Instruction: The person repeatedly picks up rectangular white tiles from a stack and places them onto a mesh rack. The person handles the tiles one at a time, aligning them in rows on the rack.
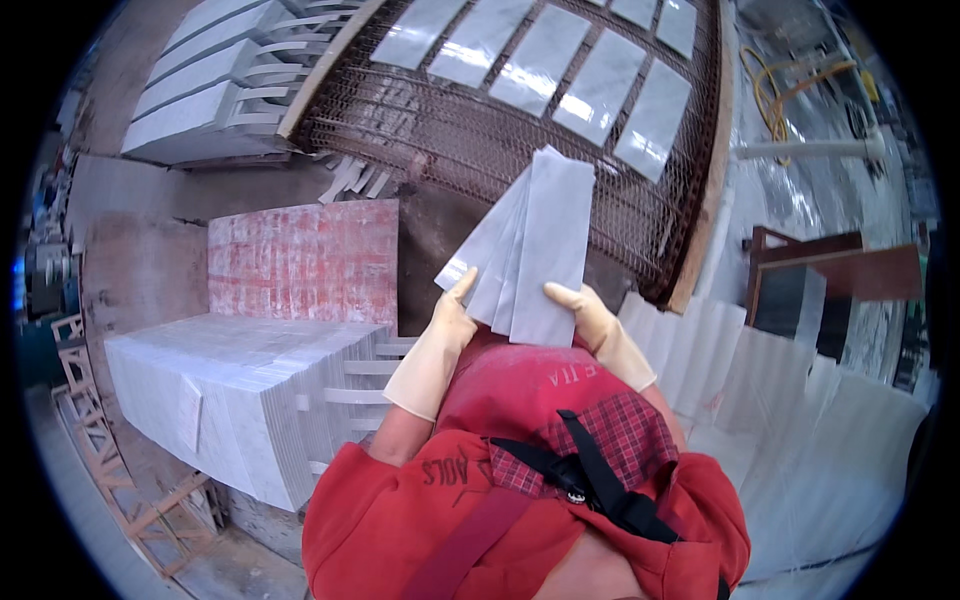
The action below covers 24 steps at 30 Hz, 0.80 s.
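Several grey-white marble tiles (552,235), long and narrow, are fanned out in front of my body. My left hand (452,312), in a cream rubber glove, grips the fan's lower left edge, its thumb lying on the top face. The right edge is held by my right hand (592,318), gloved the same way, with the thumb on the front tile and the other fingers hidden behind. The tiles' lower ends are close to my red apron (510,385). Beyond their tips, more glossy marble tiles (541,60) lie in rows on a brown mesh conveyor (400,120).
A large block of stacked white slabs (200,370) stands at the left, with a red-stained board (300,262) behind it. More stacked slabs (200,95) are at the far left. Wooden rails (705,200) edge the conveyor. White sheeting (790,400) covers the right side; a yellow hose (770,100) lies beyond.
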Each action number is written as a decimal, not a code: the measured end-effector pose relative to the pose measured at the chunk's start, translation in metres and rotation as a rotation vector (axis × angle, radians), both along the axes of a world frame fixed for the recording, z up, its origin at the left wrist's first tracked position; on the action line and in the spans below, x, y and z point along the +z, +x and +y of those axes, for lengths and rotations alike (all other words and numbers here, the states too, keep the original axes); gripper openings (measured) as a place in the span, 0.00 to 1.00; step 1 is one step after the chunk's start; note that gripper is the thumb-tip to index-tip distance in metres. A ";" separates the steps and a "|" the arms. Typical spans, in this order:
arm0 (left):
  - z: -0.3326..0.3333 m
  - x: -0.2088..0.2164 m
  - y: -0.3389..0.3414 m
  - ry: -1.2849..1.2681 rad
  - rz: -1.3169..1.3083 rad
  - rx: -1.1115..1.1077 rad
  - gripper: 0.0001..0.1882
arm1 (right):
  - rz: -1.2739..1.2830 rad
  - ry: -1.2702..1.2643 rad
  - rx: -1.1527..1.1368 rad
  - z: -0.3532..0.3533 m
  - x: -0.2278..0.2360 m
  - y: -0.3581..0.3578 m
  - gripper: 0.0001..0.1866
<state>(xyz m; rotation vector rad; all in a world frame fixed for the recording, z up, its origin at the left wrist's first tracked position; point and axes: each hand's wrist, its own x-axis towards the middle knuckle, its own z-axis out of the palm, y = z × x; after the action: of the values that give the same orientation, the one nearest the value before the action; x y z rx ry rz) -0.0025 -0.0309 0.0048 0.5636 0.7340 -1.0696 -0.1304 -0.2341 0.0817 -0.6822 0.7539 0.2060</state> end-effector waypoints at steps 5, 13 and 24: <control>-0.006 0.035 0.002 -0.006 -0.062 0.172 0.21 | -0.025 0.079 -0.014 0.000 0.009 0.003 0.30; -0.014 0.075 0.020 0.167 -0.300 0.224 0.19 | -0.081 0.054 -0.058 0.008 0.040 0.016 0.31; 0.066 0.107 0.077 0.002 -0.499 0.655 0.22 | -0.012 0.036 0.006 -0.015 0.031 0.023 0.32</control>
<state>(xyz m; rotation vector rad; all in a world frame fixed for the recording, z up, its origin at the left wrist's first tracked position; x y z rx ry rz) 0.0744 0.0352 0.1115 0.5105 0.4238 -0.2967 -0.1074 -0.2495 0.1130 -0.6514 0.7355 0.2198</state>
